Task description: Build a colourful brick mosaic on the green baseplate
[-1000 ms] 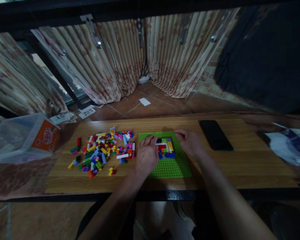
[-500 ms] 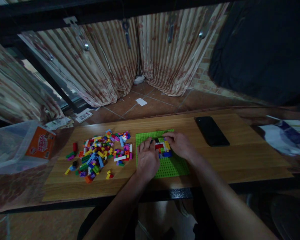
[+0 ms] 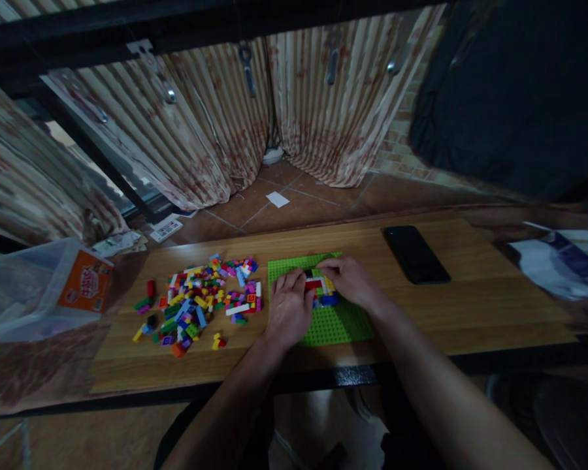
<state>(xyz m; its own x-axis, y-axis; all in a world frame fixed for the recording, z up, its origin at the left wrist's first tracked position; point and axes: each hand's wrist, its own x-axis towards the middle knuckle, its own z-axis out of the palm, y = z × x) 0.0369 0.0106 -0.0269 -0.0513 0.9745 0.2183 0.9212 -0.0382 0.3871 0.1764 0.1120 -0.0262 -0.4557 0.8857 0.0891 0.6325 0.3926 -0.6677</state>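
A green studded baseplate (image 3: 330,331) lies on the wooden board, with a low structure of building bricks (image 3: 314,284) on it. Red, white, yellow, blue and black pieces show between my hands. On the structure's left side rests my left hand (image 3: 290,305), its fingers bent and close together, fingertips at the bricks. My right hand (image 3: 351,281) reaches in from the right, fingers curled together at the far right corner by the yellow bricks. Whatever piece is under either hand's fingertips is hidden.
Loose colourful bricks (image 3: 192,307) are heaped to the left on the wooden board (image 3: 494,294). A black phone (image 3: 416,254) lies at the right. Beyond the board's left end stands a clear plastic box (image 3: 24,287) with an orange label. Crumpled plastic packaging (image 3: 558,264) is at far right.
The view has shifted slightly, so the board's left side sits a little further right. Both hands stay at the brick structure, with barely any finger movement.
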